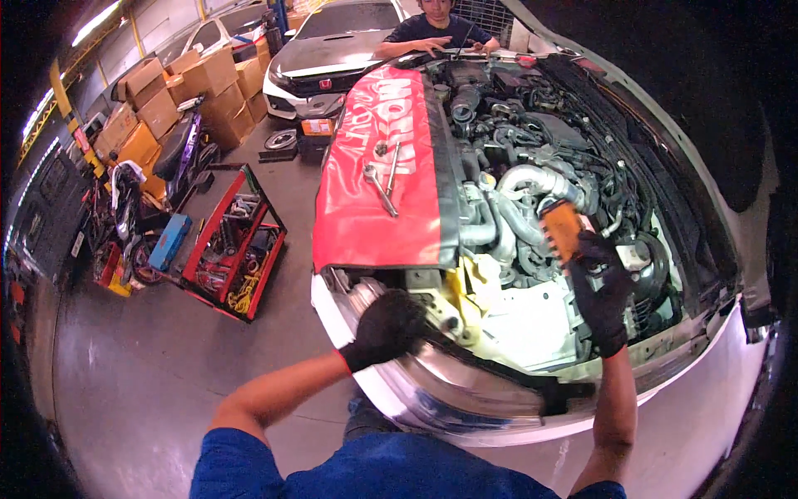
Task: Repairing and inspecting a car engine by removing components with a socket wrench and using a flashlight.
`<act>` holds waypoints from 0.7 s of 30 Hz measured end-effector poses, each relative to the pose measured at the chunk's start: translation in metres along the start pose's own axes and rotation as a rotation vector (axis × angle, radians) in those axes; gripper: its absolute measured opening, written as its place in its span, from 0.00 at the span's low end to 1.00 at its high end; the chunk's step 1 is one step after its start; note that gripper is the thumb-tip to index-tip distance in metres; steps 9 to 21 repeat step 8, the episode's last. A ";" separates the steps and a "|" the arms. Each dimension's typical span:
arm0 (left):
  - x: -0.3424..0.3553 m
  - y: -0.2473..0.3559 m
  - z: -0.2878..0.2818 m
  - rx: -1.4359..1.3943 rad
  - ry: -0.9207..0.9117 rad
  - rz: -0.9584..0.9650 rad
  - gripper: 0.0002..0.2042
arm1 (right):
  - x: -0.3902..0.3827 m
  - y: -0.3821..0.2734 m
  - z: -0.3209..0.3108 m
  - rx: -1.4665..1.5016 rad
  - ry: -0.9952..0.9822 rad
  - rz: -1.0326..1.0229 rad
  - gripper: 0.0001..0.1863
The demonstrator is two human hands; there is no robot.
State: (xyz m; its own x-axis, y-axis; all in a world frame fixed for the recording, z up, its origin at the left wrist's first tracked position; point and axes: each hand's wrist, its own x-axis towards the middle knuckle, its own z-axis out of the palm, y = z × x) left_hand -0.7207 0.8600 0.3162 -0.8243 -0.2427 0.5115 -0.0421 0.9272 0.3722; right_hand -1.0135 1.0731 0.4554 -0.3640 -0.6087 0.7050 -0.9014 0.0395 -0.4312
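In front of me is the engine bay of a white car, with a silver pipe curving over the engine. My right hand, in a black glove, is closed round an orange work light held above the bay. A bright patch lights the white panel below it. My left hand, gloved in black too, is at the front edge of the car by the headlight; its fingers are dark and hard to make out. Beside it is a yellowish part.
A red fender cover drapes the left side, bearing a ratchet and a metal bar. A red tool cart stands left, before cardboard boxes. Across the bay leans a person. Another car is behind.
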 end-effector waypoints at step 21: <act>-0.005 -0.024 -0.012 -0.102 0.101 0.263 0.11 | 0.034 -0.100 0.132 0.025 -0.123 -0.155 0.19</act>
